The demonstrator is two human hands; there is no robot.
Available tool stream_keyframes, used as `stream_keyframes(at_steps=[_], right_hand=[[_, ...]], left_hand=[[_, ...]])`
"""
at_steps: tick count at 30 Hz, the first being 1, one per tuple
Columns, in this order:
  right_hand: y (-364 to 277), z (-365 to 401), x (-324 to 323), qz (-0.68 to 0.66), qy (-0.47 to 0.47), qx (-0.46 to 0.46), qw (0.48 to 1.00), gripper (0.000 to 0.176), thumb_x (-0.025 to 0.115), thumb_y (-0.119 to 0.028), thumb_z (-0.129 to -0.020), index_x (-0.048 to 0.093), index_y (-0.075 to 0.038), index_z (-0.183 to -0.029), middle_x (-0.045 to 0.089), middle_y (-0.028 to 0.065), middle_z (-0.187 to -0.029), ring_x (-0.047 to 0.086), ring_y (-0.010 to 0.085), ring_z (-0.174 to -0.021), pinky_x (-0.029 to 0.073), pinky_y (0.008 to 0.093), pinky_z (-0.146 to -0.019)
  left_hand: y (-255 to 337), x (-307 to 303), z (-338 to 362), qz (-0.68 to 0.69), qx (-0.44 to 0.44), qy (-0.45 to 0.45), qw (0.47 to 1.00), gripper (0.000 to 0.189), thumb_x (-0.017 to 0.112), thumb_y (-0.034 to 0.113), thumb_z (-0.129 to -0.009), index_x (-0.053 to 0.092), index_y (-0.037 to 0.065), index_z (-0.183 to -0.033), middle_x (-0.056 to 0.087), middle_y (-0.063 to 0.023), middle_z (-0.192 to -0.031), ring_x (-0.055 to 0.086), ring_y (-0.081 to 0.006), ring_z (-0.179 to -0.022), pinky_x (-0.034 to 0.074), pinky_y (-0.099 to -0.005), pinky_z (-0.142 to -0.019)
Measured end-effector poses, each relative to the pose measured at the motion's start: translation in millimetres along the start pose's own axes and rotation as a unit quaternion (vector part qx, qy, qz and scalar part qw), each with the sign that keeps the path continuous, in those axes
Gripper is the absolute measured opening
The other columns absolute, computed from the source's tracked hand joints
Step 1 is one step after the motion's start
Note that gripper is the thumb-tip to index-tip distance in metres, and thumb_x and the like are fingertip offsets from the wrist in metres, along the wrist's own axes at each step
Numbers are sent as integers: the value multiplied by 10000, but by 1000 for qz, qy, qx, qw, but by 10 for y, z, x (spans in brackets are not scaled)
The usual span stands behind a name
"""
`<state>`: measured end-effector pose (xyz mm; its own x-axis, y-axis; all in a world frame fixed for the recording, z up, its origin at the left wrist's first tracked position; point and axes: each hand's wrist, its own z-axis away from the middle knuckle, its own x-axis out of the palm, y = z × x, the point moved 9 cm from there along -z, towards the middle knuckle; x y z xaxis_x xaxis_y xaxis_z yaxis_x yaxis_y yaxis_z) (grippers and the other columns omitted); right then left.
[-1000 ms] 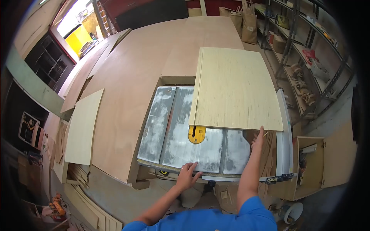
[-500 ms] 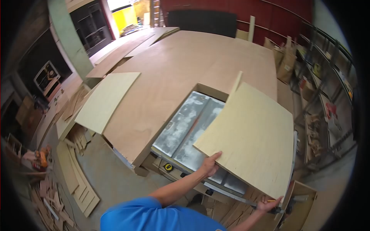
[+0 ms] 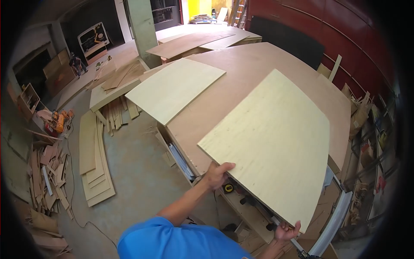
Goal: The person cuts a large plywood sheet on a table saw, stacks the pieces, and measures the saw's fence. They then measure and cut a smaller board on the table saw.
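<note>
A pale plywood panel (image 3: 269, 151) is held out over the worktable, covering the metal saw top beneath it. My left hand (image 3: 217, 175) grips its near edge toward the left corner, thumb on top and fingers underneath. At the near right corner, my right hand (image 3: 286, 232) is closed on the same panel's edge, with fingers curled up. A yellow and black tape measure (image 3: 228, 188) sits just below my left hand, under the panel's edge. Another pale plywood panel (image 3: 177, 88) lies on the left of the large brown worktable (image 3: 254, 64), overhanging its side.
Long board offcuts (image 3: 97, 159) lie on the floor to the left, beside a heap of scrap wood (image 3: 49, 177) and a cable. A green pillar (image 3: 144, 32) stands behind. Shelving (image 3: 375, 146) lines the right side. A person (image 3: 77, 64) bends down far left.
The panel has moved left and away from the saw's right side, now covering the metal top. Both hands moved with it, and my view has turned left.
</note>
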<state>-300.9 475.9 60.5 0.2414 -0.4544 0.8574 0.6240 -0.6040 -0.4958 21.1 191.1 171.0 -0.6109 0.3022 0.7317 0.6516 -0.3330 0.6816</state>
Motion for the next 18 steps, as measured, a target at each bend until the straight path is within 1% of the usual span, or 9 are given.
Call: stream_keyframes(at_steps=[2,8,10,11,12,13,15,17,18], right_hand=[[775,104,678,16,-91,52,994,381,569,-242,-945,539,-15,-1250,703,109,-974,421,100,-406,403,242,-409],[3282,434,2420,54,-190,190,962,339,561,-221,-946,526,-21,-1217,647,38,-818,418,79,-436,371,238,-438],[4282,474,2581,66,-163,269,947,199,602,-245,-932,590,-98,-1065,642,12,-794,444,95,-461,376,259,-456],[4852,424,2493,51,-123,309,942,128,621,-251,-924,599,-138,-979,633,-9,-785,441,107,-472,361,270,-463],[5275,667,2529,114,-47,342,931,141,640,-286,-927,588,-156,-940,621,-20,-775,427,116,-478,349,279,-473],[5618,917,2619,131,-82,361,920,224,655,-383,-934,580,-172,-950,622,-20,-785,389,114,-470,339,265,-479],[6274,1301,2789,130,-151,420,885,332,598,-503,-957,599,-188,-1061,614,-15,-788,352,98,-468,332,250,-477],[6517,1815,3326,195,-177,478,838,546,476,-582,-992,543,-154,-1326,694,12,-946,335,60,-517,326,241,-477],[6691,1960,3408,247,-253,516,780,542,477,-569,-997,558,-135,-1313,700,19,-989,354,57,-533,336,237,-490]], left_hand=[[738,-724,321,3,45,60,997,562,626,52,-880,411,-18,-1395,571,-158,-1306,608,-276,-1172,521,-433,-992],[2512,-2918,610,44,165,140,975,481,650,164,-907,475,3,-1326,619,-131,-1219,649,-242,-1075,562,-397,-900],[2990,-3733,455,28,184,165,968,460,644,214,-927,488,2,-1304,624,-127,-1204,653,-237,-1063,565,-390,-881],[3072,-4192,403,63,178,216,958,460,642,242,-934,489,15,-1303,626,-126,-1191,655,-248,-1057,566,-401,-874],[3123,-4609,326,98,172,264,944,459,641,270,-941,490,28,-1302,628,-124,-1177,656,-258,-1051,567,-412,-868],[3173,-4893,334,132,165,312,926,460,639,298,-948,492,42,-1301,629,-123,-1164,657,-268,-1045,569,-424,-861],[3046,-4897,398,72,109,290,948,466,615,354,-964,484,70,-1310,632,-125,-1143,653,-294,-1047,566,-454,-855],[2930,-4748,275,24,68,260,963,458,587,380,-983,463,96,-1320,629,-132,-1141,653,-322,-1036,567,-486,-837],[2826,-4705,223,12,44,246,968,446,571,377,-995,445,107,-1326,625,-137,-1149,654,-336,-1023,570,-503,-822]])
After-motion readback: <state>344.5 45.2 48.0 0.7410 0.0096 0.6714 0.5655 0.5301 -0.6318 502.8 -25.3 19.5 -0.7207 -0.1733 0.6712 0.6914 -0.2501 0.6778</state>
